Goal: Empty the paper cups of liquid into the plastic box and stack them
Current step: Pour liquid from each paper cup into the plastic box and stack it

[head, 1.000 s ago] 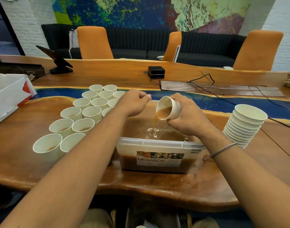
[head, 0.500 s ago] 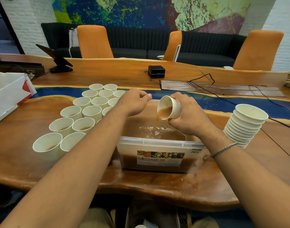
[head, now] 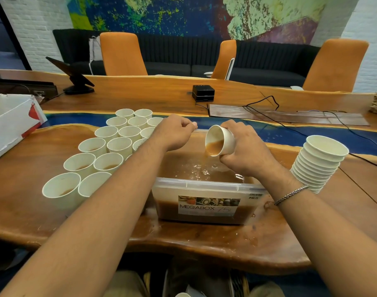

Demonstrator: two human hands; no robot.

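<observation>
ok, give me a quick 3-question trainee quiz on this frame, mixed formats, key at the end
1. True or false: the right hand holds a tilted paper cup over the plastic box.
2. Where does the stack of empty cups stand? A) left of the box B) right of the box C) inside the box
3. Fill in: the liquid pouring from the cup is ____ in colour.
Key: 1 true; 2 B; 3 brown.

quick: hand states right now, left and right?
Left hand: closed, pinching the far rim of the plastic box.
Right hand: closed around a tilted paper cup, pouring brown liquid into the box.
</observation>
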